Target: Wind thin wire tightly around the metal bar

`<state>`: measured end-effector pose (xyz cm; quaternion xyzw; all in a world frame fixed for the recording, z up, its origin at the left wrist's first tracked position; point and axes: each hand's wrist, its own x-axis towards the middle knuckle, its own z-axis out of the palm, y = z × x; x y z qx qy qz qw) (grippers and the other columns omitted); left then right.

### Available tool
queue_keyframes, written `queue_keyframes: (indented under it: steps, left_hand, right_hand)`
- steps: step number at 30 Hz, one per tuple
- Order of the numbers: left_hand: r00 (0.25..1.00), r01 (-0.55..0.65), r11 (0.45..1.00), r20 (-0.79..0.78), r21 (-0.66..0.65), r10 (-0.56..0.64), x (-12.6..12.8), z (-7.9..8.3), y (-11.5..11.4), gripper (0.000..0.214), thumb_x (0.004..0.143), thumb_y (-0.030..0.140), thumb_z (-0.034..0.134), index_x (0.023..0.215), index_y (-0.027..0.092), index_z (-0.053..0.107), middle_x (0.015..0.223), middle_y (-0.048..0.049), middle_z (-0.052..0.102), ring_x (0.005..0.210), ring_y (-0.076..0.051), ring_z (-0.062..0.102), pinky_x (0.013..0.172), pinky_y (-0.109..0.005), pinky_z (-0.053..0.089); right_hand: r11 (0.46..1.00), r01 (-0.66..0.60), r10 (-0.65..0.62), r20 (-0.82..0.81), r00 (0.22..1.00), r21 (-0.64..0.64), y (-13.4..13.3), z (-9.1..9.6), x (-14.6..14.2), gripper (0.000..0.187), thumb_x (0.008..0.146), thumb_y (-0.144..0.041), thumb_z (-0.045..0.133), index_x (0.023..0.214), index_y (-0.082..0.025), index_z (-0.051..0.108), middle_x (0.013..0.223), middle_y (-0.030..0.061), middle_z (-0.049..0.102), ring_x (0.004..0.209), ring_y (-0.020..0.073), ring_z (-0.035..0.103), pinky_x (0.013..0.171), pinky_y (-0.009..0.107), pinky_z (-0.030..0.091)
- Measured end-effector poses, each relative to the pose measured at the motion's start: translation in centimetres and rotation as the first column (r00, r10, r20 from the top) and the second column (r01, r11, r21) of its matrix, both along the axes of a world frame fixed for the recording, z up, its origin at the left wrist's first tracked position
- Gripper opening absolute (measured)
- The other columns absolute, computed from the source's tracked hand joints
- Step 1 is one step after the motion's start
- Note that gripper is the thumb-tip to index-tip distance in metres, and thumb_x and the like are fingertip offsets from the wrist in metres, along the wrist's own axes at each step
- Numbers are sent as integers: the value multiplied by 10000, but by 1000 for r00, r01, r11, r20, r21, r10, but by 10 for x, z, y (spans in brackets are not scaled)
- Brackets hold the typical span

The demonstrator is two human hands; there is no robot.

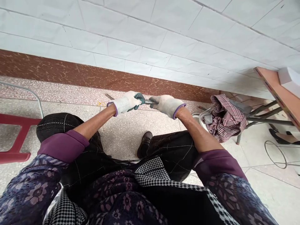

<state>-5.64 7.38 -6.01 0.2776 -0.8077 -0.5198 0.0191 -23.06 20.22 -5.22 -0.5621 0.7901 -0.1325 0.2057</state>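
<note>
Both my hands wear white work gloves with grey-green fingertips. My left hand (pixel 126 102) and my right hand (pixel 167 105) are stretched out in front of me above my knees, almost touching. Each is closed on one end of a short grey metal piece (pixel 149 101) that spans the gap between them; only its ribbed middle shows. A thin metal rod (pixel 109 96) runs on from behind my left hand toward the wall. I sit with my legs in dark quilted trousers, one dark shoe (pixel 144 144) on the floor.
A red plastic stool (pixel 16 137) stands at the left. At the right a chair carries a checked cloth (pixel 226 117), beside an orange-topped table (pixel 278 90). A wire hoop (pixel 275 154) lies on the speckled floor. The tiled wall is close ahead.
</note>
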Motion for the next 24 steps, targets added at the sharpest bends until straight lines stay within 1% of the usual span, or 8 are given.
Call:
queue_keyframes:
  steps: [3, 6, 10, 13, 17, 20, 22, 24]
  left_hand:
    - [998, -40, 999, -49, 37, 41, -3, -3, -1, 125, 882, 264, 638, 891, 159, 707, 627, -19, 585, 387, -72, 369, 412, -268, 227]
    - [987, -39, 992, -150, 117, 56, -2, -4, -1, 146, 913, 270, 617, 901, 153, 702, 630, -10, 592, 373, -55, 344, 396, -271, 207]
    - [966, -39, 971, -240, 236, 97, 1, 5, 1, 190, 933, 183, 558, 1018, 127, 719, 593, 8, 574, 362, -51, 304, 384, -280, 184]
    - [958, -31, 961, -266, 274, 107, 2, 12, 2, 238, 946, 166, 525, 1078, 112, 717, 621, -4, 613, 369, -50, 301, 389, -279, 187]
    - [968, -33, 974, -237, 223, 87, 1, 11, -2, 256, 939, 184, 540, 1097, 110, 728, 690, -33, 673, 380, -46, 286, 411, -279, 189]
    - [979, -39, 996, -198, 79, 54, 1, 10, -9, 269, 919, 188, 556, 1093, 105, 744, 742, -55, 696, 426, -56, 340, 453, -272, 245]
    - [982, -19, 998, -188, -55, 8, 0, 11, -14, 277, 887, 169, 567, 1081, 105, 755, 833, -73, 722, 530, -81, 475, 521, -261, 336]
    - [988, 42, 973, -136, -229, -75, -1, 13, -19, 294, 846, 154, 583, 1074, 136, 768, 923, -66, 741, 687, -117, 586, 626, -258, 402]
  right_hand:
    - [994, -16, 41, -224, 974, 112, -13, 8, -9, 211, 915, -304, 646, 1085, -199, 716, 862, 82, 686, 810, 242, 636, 709, 350, 422]
    - [999, 13, 0, -305, 952, 40, -18, 12, -16, 281, 930, -347, 593, 1159, -212, 684, 932, 76, 692, 799, 222, 611, 689, 342, 410]
    - [968, 107, -96, 58, 994, -229, -19, 18, -19, 275, 880, -365, 624, 1092, -204, 692, 780, 19, 626, 647, 157, 526, 589, 310, 407]
    - [921, 260, -147, 359, 922, -291, -18, 31, -12, 288, 842, -324, 648, 1082, -170, 691, 679, 1, 541, 534, 118, 431, 462, 275, 362]
    - [882, 346, -130, 540, 831, -320, -13, 48, 5, 310, 815, -318, 683, 1065, -136, 695, 648, -13, 494, 487, 86, 372, 386, 238, 318]
    - [938, 231, -26, 609, 793, -260, -2, 53, 18, 325, 805, -335, 703, 1057, -130, 709, 637, -26, 488, 486, 76, 384, 374, 218, 314]
    - [989, 73, 20, 606, 796, -129, 7, 52, 24, 335, 793, -344, 723, 1056, -135, 722, 648, -23, 519, 489, 73, 407, 379, 211, 320]
    - [997, -78, 50, 534, 844, 29, 14, 48, 27, 334, 793, -344, 734, 1067, -152, 738, 671, -10, 567, 494, 78, 433, 393, 211, 330]
